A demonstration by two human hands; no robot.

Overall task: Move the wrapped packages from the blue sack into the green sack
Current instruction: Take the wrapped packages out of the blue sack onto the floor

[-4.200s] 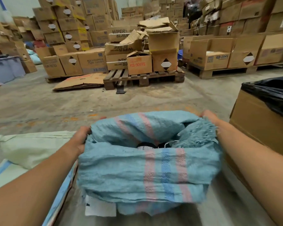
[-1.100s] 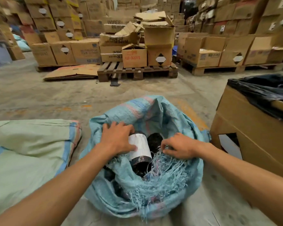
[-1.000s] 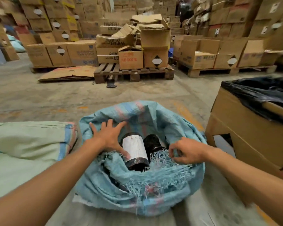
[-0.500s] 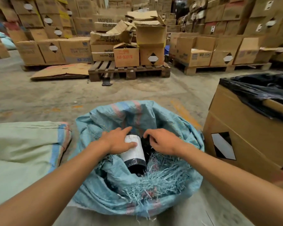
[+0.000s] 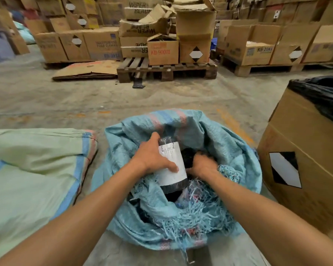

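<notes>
At frame centre, the left hand point(image 5: 152, 157) is gripping a black wrapped package point(image 5: 172, 166) with a white label, fingers curled round it, inside the blue sack point(image 5: 229, 150). The right hand point(image 5: 203, 166) is grasping a second dark package point(image 5: 187, 157) beside it. The green sack point(image 5: 33, 169) is lying at left.

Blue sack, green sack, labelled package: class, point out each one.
Blue sack point(image 5: 227, 143), head view, far right wall.
Green sack point(image 5: 33, 169), head view, flat top cloth.
Labelled package point(image 5: 171, 175), head view, white label.
</notes>
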